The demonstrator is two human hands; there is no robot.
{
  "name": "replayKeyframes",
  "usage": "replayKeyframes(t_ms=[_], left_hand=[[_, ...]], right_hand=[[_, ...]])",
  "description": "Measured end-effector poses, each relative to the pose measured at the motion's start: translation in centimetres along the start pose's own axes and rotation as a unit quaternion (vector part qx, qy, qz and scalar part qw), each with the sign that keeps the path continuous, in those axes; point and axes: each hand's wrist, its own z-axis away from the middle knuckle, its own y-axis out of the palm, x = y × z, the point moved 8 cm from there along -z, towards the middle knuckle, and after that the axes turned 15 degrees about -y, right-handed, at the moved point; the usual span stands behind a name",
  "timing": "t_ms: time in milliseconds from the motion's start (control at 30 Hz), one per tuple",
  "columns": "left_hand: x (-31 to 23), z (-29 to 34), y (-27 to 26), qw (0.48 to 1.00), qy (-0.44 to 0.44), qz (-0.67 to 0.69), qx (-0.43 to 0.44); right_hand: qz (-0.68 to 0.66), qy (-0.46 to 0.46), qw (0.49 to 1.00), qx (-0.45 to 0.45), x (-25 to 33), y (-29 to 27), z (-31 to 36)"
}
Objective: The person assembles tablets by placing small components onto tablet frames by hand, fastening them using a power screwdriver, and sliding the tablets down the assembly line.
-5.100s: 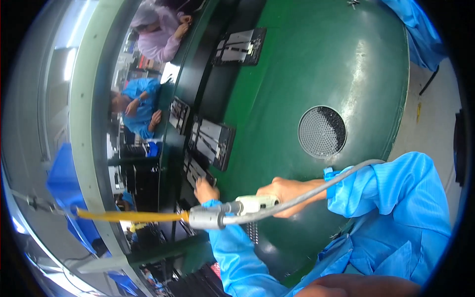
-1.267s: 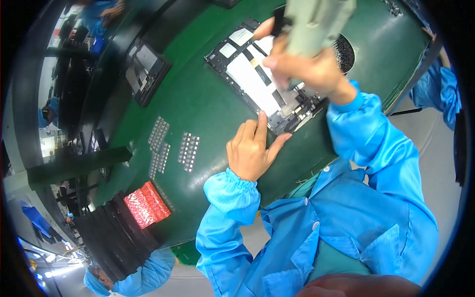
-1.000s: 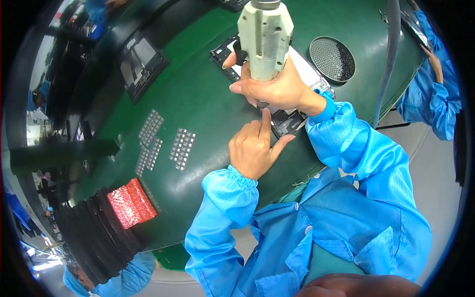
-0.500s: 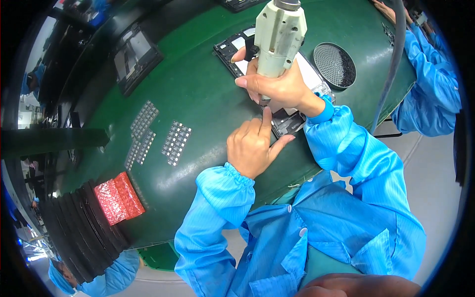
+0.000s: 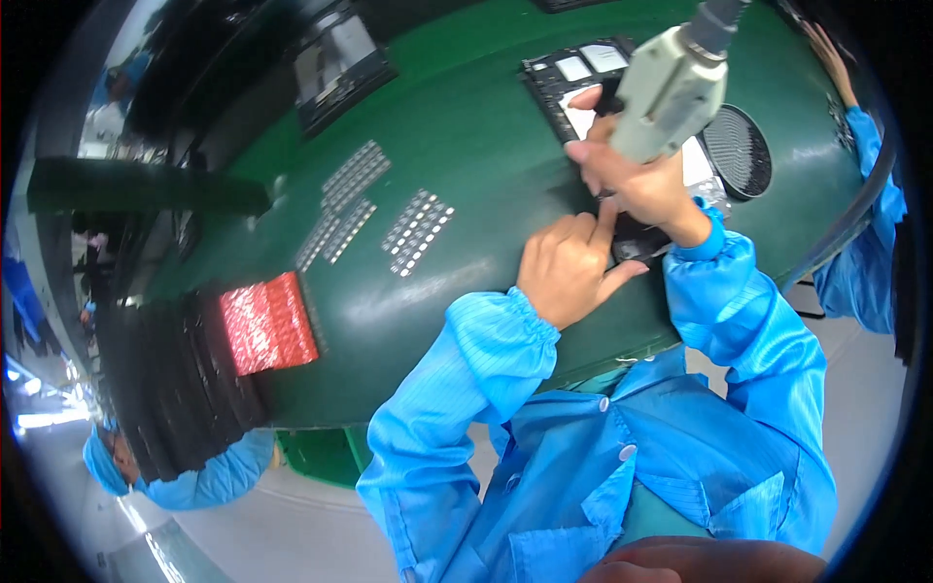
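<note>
My right hand (image 5: 646, 189) is wrapped around a pale electric screwdriver (image 5: 671, 92), which leans to the right at its top. Its bit points down at the near end of a flat black device frame (image 5: 546, 89) with white panels; the very tip is hard to make out. Beside that tip, the stretched index finger of my left hand (image 5: 566, 260) touches the frame's near end. My left thumb is spread along the near corner, while the other fingers are bent. Both forearms cover part of the frame's surroundings, and the right hand hides its middle.
A round dish (image 5: 729, 146) of small dark pieces stands right of the frame. Component sheets (image 5: 418, 233), a red bubble-wrap packet (image 5: 270, 325) and stacked black foam (image 5: 175, 379) lie leftward. Another device frame (image 5: 342, 63) is farther back. Another person's hand (image 5: 831, 63) appears at right.
The whole view has shifted, so the table's things appear farther right and mostly higher. The screwdriver now tilts more to the right. Both hands remain at the frame's near end.
</note>
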Motion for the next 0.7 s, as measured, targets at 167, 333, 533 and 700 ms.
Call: replayKeyframes(t_ms=[167, 333, 533, 700], left_hand=[[7.2, -1.5, -4.8, 0.989, -0.103, 0.044, 0.097], [18.0, 2.8, -13.0, 0.903, -0.419, -0.09, 0.017], [19.2, 2.7, -10.7, 0.92, -0.382, 0.07, 0.054], [17.1, 2.0, -9.4, 0.874, -0.4, 0.266, 0.079]], right_hand=[[-0.034, -0.006, 0.998, -0.045, -0.8, -1.5, -0.1], [-0.047, -0.053, 0.996, -0.058, 1.0, -2.2, -0.7], [-0.035, -0.027, 0.997, -0.06, 1.4, -3.0, -0.8], [-0.026, -0.068, 0.993, -0.098, 2.7, -5.6, -1.3]])
